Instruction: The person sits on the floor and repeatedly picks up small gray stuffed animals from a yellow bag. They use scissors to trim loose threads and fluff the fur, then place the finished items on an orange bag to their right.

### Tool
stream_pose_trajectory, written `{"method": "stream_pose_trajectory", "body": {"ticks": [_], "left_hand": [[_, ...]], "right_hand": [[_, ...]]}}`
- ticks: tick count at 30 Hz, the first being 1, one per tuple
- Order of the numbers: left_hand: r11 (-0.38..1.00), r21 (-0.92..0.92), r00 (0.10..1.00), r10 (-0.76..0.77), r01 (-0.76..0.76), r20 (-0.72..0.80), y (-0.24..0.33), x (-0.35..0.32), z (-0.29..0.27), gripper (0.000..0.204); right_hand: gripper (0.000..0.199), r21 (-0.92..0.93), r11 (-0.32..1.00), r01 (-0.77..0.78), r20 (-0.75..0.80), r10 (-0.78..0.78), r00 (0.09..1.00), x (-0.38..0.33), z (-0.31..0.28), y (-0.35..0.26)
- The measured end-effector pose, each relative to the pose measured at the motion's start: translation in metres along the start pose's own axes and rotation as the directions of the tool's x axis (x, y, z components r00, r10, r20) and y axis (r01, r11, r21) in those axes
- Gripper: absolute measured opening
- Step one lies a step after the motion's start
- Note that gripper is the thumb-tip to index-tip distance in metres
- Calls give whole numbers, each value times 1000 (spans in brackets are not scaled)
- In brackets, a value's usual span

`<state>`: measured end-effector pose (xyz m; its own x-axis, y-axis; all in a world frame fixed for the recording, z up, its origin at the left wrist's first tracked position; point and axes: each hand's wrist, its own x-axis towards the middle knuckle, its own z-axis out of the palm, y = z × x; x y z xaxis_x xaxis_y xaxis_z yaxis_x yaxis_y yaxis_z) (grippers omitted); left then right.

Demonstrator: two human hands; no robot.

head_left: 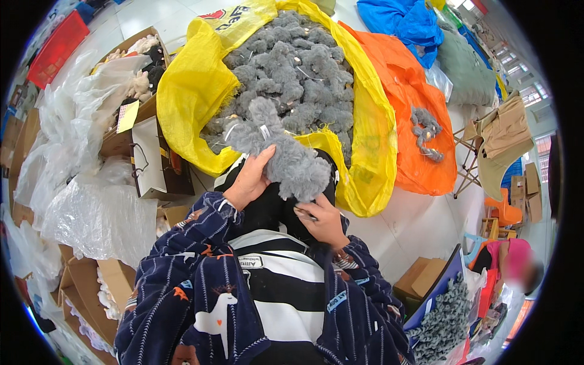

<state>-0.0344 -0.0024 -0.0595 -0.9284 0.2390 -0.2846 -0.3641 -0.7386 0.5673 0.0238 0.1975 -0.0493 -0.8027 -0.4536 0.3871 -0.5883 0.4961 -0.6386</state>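
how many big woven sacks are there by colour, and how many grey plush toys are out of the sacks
yellow sack: 1
orange sack: 1
blue sack: 1
total sacks: 3
grey plush toys out of the sacks: 2, one held in the left hand and right hand, toy at; one lying on the orange sack

A pale tiled floor [426, 222] is carrying everything: a yellow sack [194, 91] of grey plush toys is lying open far ahead, an orange sack [420, 121] is lying just right, and cardboard boxes [91, 286] with clear plastic bags [97, 213] are sitting left.
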Motion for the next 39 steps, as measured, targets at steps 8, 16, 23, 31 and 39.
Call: {"method": "stream_pose_trajectory", "body": {"ticks": [8,16,23,31,39], "left_hand": [[974,-168,988,-146,154,59,-12,0,-5,35],[985,-41,985,-170,170,12,-15,4,-9,39],[981,-88,984,-172,175,46,-4,2,-5,45],[974,187,989,-139,129,43,-11,-4,-4,47],[675,738,992,-72,-28,103,6,-21,17,49]], "right_hand": [[64,459,774,-435,8,486,874,9,-4,-16],[65,655,501,-565,204,604,771,-2,9,15],[57,516,518,-682,350,599,720,-1,-11,12],[17,165,923,-349,-25,357,934,36,-36,-20],[13,-34,998,-61,-50,59,997,74,-12,-29]]}}
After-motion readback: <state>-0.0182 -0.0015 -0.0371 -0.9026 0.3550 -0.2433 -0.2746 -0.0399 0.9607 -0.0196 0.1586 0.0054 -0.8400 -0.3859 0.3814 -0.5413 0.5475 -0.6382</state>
